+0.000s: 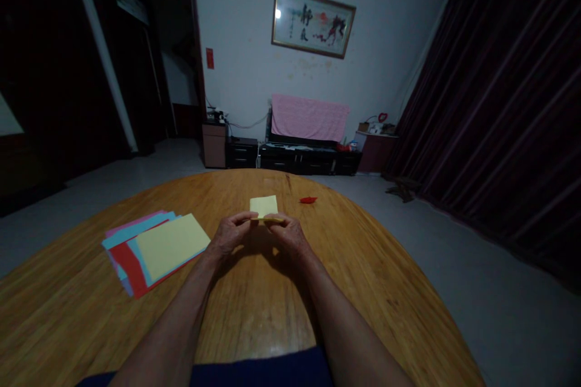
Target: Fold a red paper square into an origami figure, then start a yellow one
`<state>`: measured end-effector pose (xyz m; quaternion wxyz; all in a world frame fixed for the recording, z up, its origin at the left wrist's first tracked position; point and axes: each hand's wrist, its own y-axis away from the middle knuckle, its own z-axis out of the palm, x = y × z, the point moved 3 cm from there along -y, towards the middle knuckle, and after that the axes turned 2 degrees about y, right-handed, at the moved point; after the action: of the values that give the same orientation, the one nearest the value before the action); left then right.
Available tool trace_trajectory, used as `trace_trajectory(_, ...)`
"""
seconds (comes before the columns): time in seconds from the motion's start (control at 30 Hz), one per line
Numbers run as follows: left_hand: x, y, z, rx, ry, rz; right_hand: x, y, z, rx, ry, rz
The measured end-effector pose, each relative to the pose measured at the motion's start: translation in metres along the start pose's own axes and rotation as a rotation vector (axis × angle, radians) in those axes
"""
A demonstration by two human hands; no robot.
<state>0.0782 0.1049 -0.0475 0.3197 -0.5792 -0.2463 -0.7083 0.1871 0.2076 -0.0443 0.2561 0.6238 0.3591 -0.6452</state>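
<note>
A folded pale yellow paper [264, 205] is held over the round wooden table [254, 314], in front of me at the middle. My left hand [230, 232] pinches its near edge from the left, fingers closed. From the right, my right hand [288, 232] pinches the same edge, fingers pressed together. A fan of coloured paper sheets [154, 251], yellow on top with red, blue and pink below, lies flat on the table to the left of my left hand. A small red folded paper piece [308, 199] rests on the table beyond my right hand.
The table's far edge curves just past the red piece. Beyond it are a grey floor, a low dark cabinet [299, 160] with a pink cloth [309, 118] over it, a framed picture [312, 21] on the wall and dark curtains [508, 109] on the right.
</note>
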Motion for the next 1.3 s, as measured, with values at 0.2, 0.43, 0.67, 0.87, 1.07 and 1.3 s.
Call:
trace_trajectory(0.2, 0.002, -0.011, -0.012, 0.002, -0.179, 0.208, 0.000, -0.009, -0.003, -0.061, 0.002, -0.052)
trace_trajectory(0.43, -0.002, -0.010, -0.004, -0.054, -0.113, 0.154, -0.003, -0.018, -0.013, 0.069, -0.022, -0.184)
trace_trajectory(0.67, 0.003, -0.011, -0.002, -0.011, -0.054, 0.136, 0.002, -0.017, -0.008, 0.064, -0.005, -0.203)
trace_trajectory(0.87, 0.008, -0.010, 0.001, 0.070, 0.028, 0.187, 0.006, -0.019, -0.005, 0.077, -0.076, -0.232)
trace_trajectory(1.07, 0.013, -0.008, 0.004, 0.115, 0.110, 0.243, 0.008, -0.020, -0.004, 0.104, -0.257, -0.129)
trace_trajectory(1.3, 0.012, -0.009, 0.004, 0.115, 0.097, 0.235, 0.002, -0.017, -0.005, 0.091, -0.268, -0.107)
